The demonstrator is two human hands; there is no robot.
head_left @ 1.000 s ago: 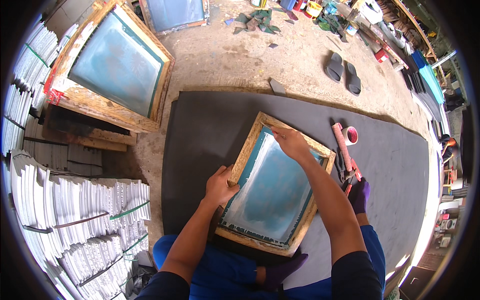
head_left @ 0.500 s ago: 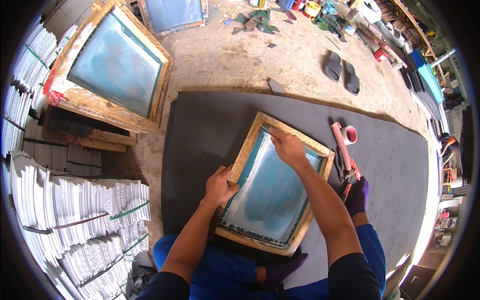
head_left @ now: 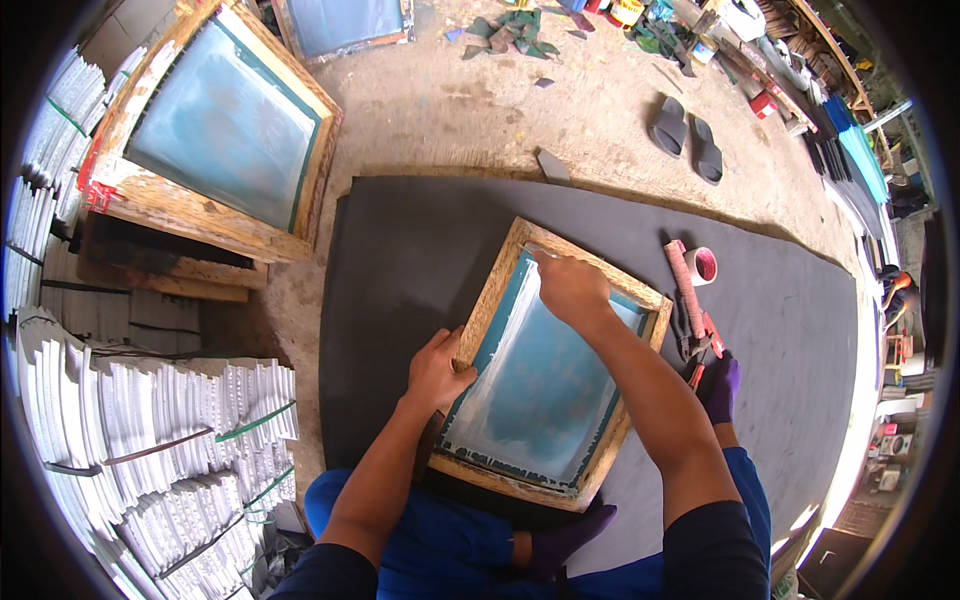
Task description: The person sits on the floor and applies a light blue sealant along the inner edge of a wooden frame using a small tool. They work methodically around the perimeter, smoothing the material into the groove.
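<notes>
A wooden screen-printing frame (head_left: pixel 643 366) with blue-green mesh lies tilted on the dark mat, over my legs. My left hand (head_left: pixel 439 372) is closed round its left rail, thumb on top. At the far left inner corner my right hand (head_left: pixel 574 290) is closed on a thin metal tool (head_left: pixel 533 247), mostly hidden by the fingers; its exact kind does not show. A whitish band runs down the left side of the mesh. Beside the frame's right rail lie a pink roll (head_left: pixel 684 278), a tape roll (head_left: pixel 703 265) and pliers (head_left: pixel 690 343) with dark and red parts.
The dark mat (head_left: pixel 770 360) spreads under the work. Strapped stacks of white sheets (head_left: pixel 190 410) stand at the left. Another large framed screen (head_left: pixel 225 225) leans behind them. Black slippers (head_left: pixel 706 152), cloth scraps (head_left: pixel 510 36) and paint cans (head_left: pixel 626 12) sit on the concrete floor.
My right hand has shifted very slightly toward the far left corner, with its wrist turned a little. My left hand keeps its grip, and the frame stays almost in place.
</notes>
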